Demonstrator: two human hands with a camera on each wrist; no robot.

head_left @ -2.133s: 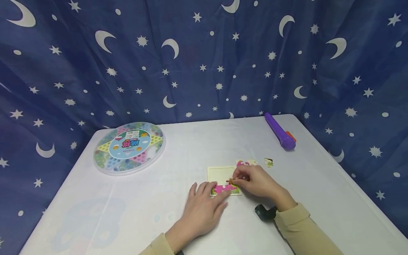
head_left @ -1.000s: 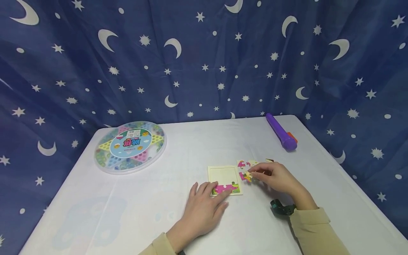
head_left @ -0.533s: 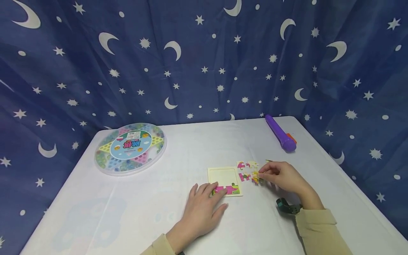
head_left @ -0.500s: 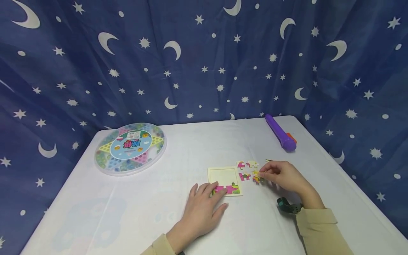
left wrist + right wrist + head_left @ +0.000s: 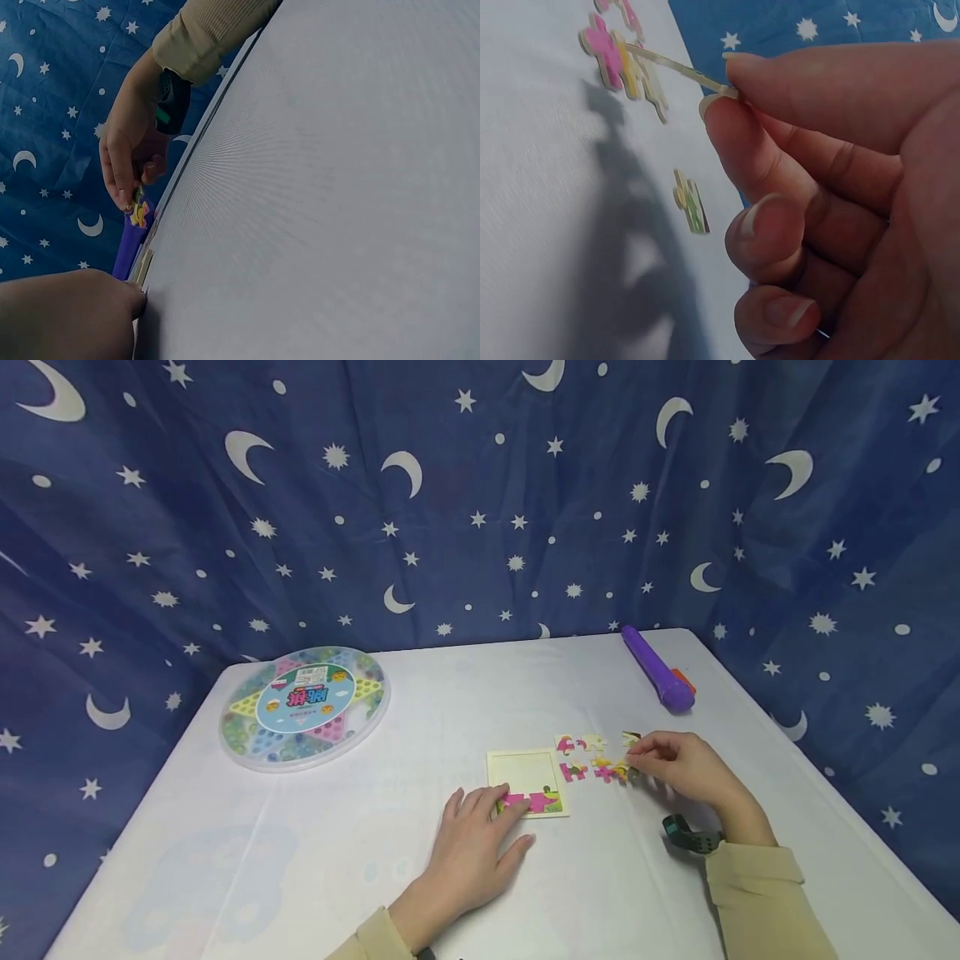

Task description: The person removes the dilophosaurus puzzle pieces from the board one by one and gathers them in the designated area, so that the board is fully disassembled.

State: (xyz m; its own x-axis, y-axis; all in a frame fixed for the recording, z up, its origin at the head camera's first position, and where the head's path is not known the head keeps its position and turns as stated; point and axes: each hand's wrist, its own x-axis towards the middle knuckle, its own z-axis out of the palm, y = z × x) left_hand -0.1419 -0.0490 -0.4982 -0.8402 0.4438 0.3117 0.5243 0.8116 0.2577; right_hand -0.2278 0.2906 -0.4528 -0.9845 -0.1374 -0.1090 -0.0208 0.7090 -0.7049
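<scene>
Pinching a piece point(image 5: 681, 70), the right hand point(image 5: 686, 767) has moved right, likely delaying its placement; the left hand point(image 5: 476, 847) rests, fingers extended, on the frame point(image 5: 525, 770).

On the white-covered table point(image 5: 442, 702), 1 Chinese checkers set point(image 5: 305, 708) is placed left and 1 purple toy microphone point(image 5: 657, 668) right, backed by a moon-and-star curtain point(image 5: 442, 572).

Left of the right fingers point(image 5: 654, 742), loose multicoloured flat jigsaw pieces point(image 5: 573, 772) obstruct a low pass toward the cream square puzzle frame point(image 5: 525, 770); beyond those fingers lies a purple cylindrical rod point(image 5: 655, 666) (well apart). Rightward, the white cloth-covered desk point(image 5: 806, 835) leaves open room.
</scene>
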